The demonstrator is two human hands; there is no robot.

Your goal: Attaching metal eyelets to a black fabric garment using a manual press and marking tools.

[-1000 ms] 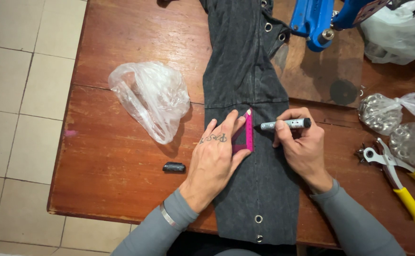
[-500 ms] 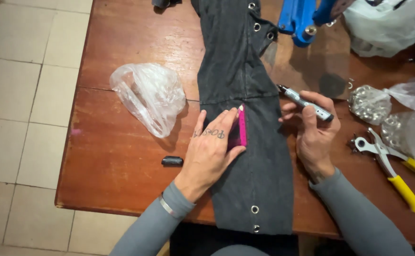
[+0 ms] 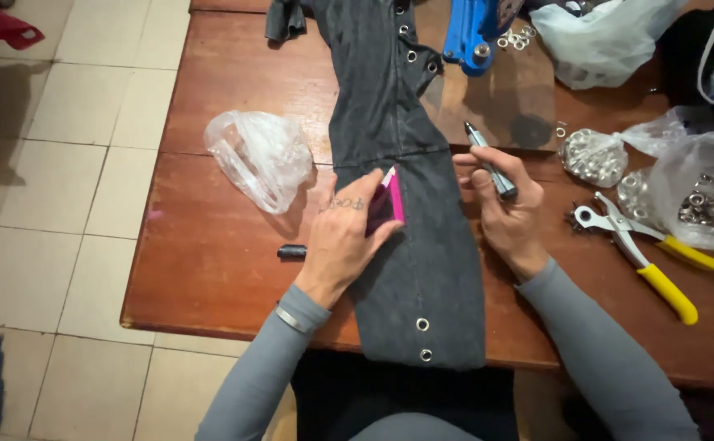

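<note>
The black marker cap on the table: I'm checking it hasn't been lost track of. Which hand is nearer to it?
Left. The left hand lies just right of the black cap, holding a pink card. The right hand, holding the marker, is across the dark fabric.

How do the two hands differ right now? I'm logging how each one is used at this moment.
The left hand lies on the dark fabric strip, pressing a pink card against it; the right hand is lifted beside the strip's edge, gripping a marker. The left hand's fingers are spread fairly flat; the right hand's fingers are curled round the marker. Both come out of grey sleeves.
</note>
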